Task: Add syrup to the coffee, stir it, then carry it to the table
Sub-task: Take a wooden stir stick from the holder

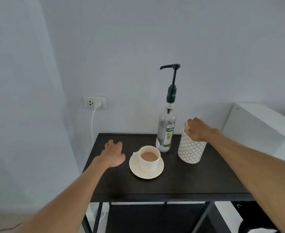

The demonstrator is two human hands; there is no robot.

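A white cup of milky coffee [149, 157] stands on a white saucer [136, 170] on a black side table [172, 180]. Behind it rises a clear syrup bottle [166, 132] with a black pump head whose spout points left. To the right stands a white patterned holder [188, 153] with wooden stir sticks [186, 126] poking out. My right hand [199, 129] rests over the holder's mouth, fingers at the sticks; whether it grips one is hidden. My left hand [113, 153] lies palm down on the table left of the saucer, holding nothing.
A wall socket [95, 102] with a white plug and cable hangs behind the table's left corner. A white cabinet [256, 121] stands to the right. The table has a lower shelf, and a dark object sits at the bottom right.
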